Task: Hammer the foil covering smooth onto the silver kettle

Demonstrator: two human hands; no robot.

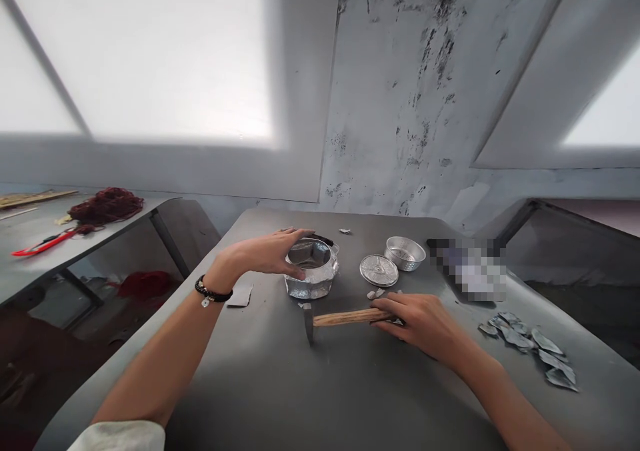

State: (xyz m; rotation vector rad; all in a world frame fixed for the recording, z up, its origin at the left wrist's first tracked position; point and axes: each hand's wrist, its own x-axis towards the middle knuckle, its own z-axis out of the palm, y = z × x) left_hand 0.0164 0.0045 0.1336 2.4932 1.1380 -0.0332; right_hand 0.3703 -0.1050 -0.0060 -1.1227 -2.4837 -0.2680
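Note:
My left hand (273,252) is on a shiny, dented metal pot (310,285), thumb over the front of its rim and fingers across the far side. The pot stands upright with its round mouth uncovered, and a dark handle (323,239) shows behind the rim. My right hand (413,317) grips the end of a hammer's wooden handle (345,317). The hammer head (309,324) is at the table, just in front of the pot. Beyond my right hand lie a round metal lid (379,270) and a perforated metal strainer cup (405,254).
Crumpled foil-like scraps (533,344) lie on the grey table (260,384) at right, near a blurred-out dark object (470,271). A pale flat piece (241,295) lies left of the pot. On a left side table are dark red yarn (107,207) and a red-handled tool (45,245).

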